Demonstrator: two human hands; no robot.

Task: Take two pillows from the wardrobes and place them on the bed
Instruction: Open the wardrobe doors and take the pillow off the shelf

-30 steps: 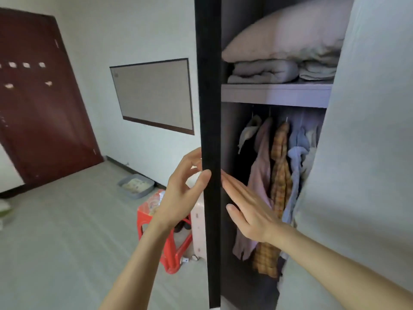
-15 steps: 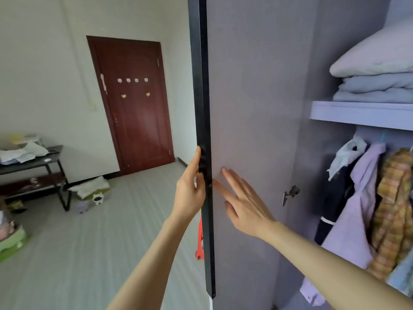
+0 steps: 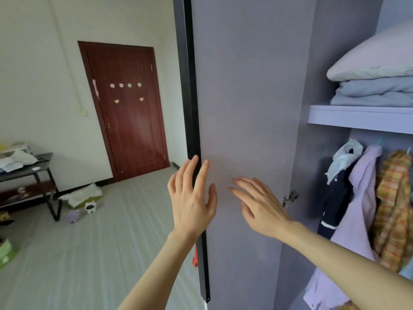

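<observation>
Left hand (image 3: 192,204) and right hand (image 3: 260,205) both spread flat, gripping nothing, before open wardrobe door (image 3: 245,108). Pillow (image 3: 377,57) shelved at two o'clock atop folded bedding (image 3: 373,92).

A single head-worn, wide-angle view is given, aimed forward and slightly downward, close against the open wardrobe door (image 3: 245,108). The door's inner face fills the middle; the wardrobe shelf (image 3: 357,118) is seen at right, the room's floor (image 3: 89,242) and red door (image 3: 129,108) at left. Both forearms enter from below.
</observation>
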